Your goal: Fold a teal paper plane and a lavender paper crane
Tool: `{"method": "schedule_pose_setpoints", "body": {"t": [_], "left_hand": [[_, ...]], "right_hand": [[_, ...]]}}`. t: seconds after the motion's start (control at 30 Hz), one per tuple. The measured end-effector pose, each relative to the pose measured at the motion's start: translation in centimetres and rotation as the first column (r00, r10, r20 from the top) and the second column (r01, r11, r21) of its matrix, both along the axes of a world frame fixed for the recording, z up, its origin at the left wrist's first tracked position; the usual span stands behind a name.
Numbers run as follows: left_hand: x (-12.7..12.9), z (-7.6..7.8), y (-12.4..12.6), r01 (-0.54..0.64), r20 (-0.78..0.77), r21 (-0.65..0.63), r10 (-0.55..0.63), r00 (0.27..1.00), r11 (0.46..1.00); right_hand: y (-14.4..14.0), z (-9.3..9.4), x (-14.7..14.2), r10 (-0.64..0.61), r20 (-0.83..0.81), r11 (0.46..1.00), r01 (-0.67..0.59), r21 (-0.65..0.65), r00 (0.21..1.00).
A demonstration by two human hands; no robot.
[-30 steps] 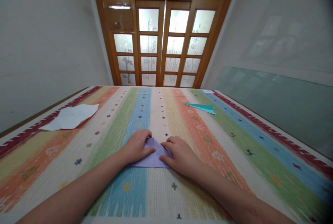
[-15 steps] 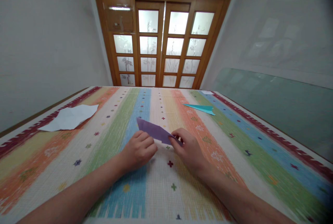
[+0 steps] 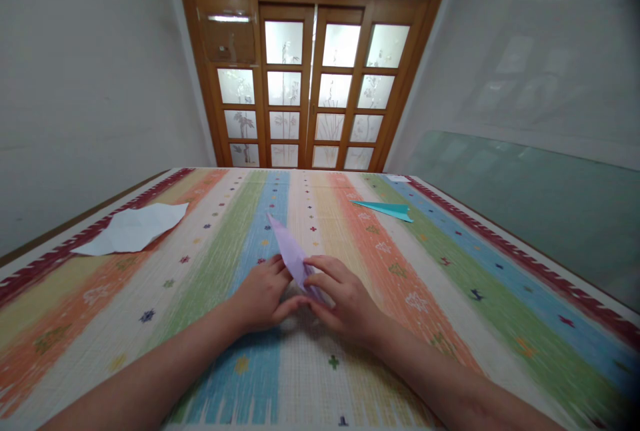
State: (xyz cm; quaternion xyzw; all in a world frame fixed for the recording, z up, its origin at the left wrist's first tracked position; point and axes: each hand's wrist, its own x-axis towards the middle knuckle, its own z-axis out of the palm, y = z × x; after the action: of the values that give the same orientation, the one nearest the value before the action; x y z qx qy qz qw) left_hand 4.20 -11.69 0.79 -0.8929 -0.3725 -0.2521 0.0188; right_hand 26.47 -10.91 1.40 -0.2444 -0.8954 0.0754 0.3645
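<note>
White crumpled sheet (image 3: 131, 229) lying far left; folded purple paper (image 3: 291, 254), flat under both palms a second ago, now being pinched upright between left hand (image 3: 263, 293) and right hand (image 3: 341, 297) above the striped tabletop (image 3: 450, 271), teal plane (image 3: 387, 209) beyond, a fold apparently being advanced.

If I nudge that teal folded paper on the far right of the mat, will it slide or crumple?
The teal folded paper looks thin and flat, so it is probably very light and would likely slide over the woven striped mat. Its long pointed tip may bend if pushed end-on. It lies flat, so rolling seems unlikely.
</note>
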Motion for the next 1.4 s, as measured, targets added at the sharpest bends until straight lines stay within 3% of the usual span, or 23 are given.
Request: {"method": "schedule_pose_setpoints", "body": {"t": [0.27, 0.37, 0.43, 0.5, 0.57, 0.67, 0.7, 0.77, 0.83, 0.87, 1.0, 1.07, 1.13, 1.27, 1.4], "left_hand": [[-0.3, -0.2, 0.1, -0.029, 0.209, -0.086, 0.047, 0.977, 0.996], [-0.6, -0.6, 0.6, -0.026, 0.403, -0.210, 0.111, 0.908, 0.977], [-0.9, -0.9, 1.3, 0.013, 0.554, -0.322, 0.178, 0.813, 0.947], [-1.4, -1.2, 2.1, 0.112, 0.696, -0.441, 0.261, 0.669, 0.890], [-1.7, -1.5, 2.8, 0.276, 0.778, -0.536, 0.341, 0.527, 0.798], [-2.0, -1.8, 3.2, 0.492, 0.785, -0.618, 0.453, 0.422, 0.613], [-2.0, -1.9, 3.2, 0.532, 0.771, -0.636, 0.478, 0.420, 0.559], [-2.0, -2.1, 3.1, 0.578, 0.749, -0.658, 0.499, 0.436, 0.483], [-1.9, -2.1, 2.9, 0.612, 0.744, -0.661, 0.485, 0.460, 0.433], [-1.9, -2.0, 2.7, 0.630, 0.746, -0.657, 0.473, 0.469, 0.413], [-1.7, -1.8, 2.4, 0.665, 0.744, -0.658, 0.440, 0.503, 0.353], [-1.7, -1.7, 2.4, 0.625, 0.723, -0.686, 0.446, 0.527, 0.373], [-1.6, -1.9, 2.6, 0.536, 0.703, -0.711, 0.448, 0.553, 0.454], [-1.5, -2.2, 2.9, 0.329, 0.665, -0.694, 0.395, 0.634, 0.641], [-1.4, -2.4, 2.7, 0.179, 0.581, -0.629, 0.305, 0.755, 0.756]], "right_hand": [[-0.1, -0.2, 0.1, -0.042, 0.146, 0.989, 0.020, 0.149, 0.988], [0.0, -0.3, 0.1, -0.080, 0.107, 0.986, 0.063, 0.154, 0.991], [0.3, -0.4, 0.3, -0.132, 0.011, 0.984, 0.129, 0.121, 0.991], [0.8, -0.6, 0.6, -0.201, -0.112, 0.977, 0.208, 0.055, 0.973], [1.7, -0.9, 1.0, -0.276, -0.228, 0.961, 0.271, -0.053, 0.934], [3.1, -1.7, 1.6, -0.344, -0.370, 0.919, 0.228, -0.321, 0.863], [3.6, -1.9, 1.7, -0.356, -0.413, 0.882, 0.156, -0.444, 0.838], [4.2, -2.3, 1.8, -0.368, -0.432, 0.738, -0.025, -0.675, 0.824], [4.5, -2.5, 1.6, -0.372, -0.429, 0.571, -0.162, -0.805, 0.823], [4.5, -2.5, 1.5, -0.373, -0.433, 0.516, -0.204, -0.832, 0.820], [4.3, -2.5, 1.2, -0.349, -0.446, 0.441, -0.275, -0.854, 0.824], [4.2, -2.5, 1.3, -0.296, -0.430, 0.415, -0.291, -0.862, 0.853], [4.2, -2.5, 1.4, -0.246, -0.404, 0.424, -0.277, -0.862, 0.881], [4.3, -2.5, 1.7, -0.228, -0.332, 0.545, -0.163, -0.822, 0.915], [4.5, -2.7, 1.8, -0.290, -0.218, 0.663, 0.032, -0.748, 0.932]]}}
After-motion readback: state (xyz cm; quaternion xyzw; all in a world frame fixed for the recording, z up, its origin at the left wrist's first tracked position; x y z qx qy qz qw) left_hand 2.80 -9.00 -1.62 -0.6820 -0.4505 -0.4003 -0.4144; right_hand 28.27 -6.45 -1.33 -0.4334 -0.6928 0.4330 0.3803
